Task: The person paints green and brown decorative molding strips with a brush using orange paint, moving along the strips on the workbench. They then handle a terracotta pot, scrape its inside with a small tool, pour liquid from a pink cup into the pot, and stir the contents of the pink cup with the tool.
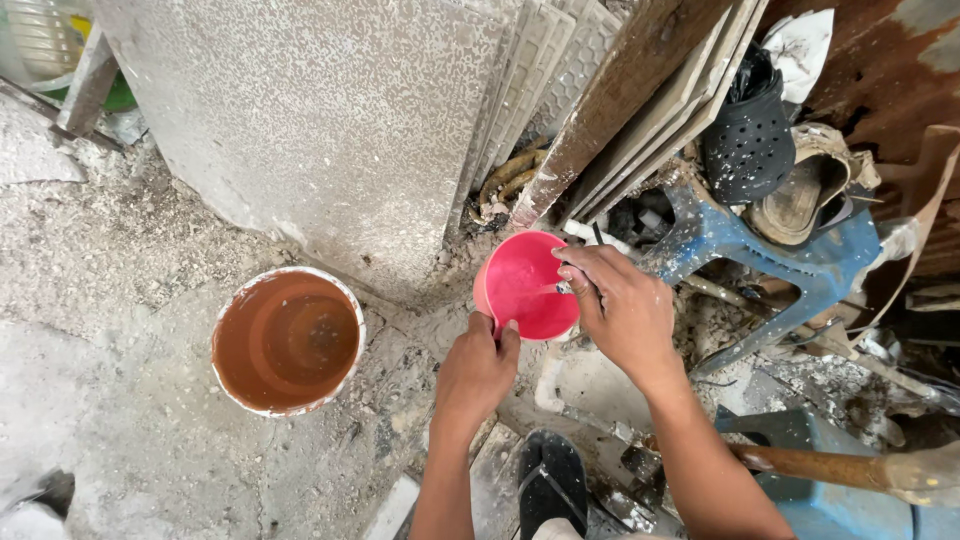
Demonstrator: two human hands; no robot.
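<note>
A pink bowl is held tilted above the dusty floor. The left hand pinches its near rim from below; the right hand, just right of it, grips a small tool reaching inside. An orange bucket stands well left.

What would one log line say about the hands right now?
left hand: grips rim of pink bowl | right hand: holds small tool inside bowl | nearby: bucket of brown water on ground
</note>
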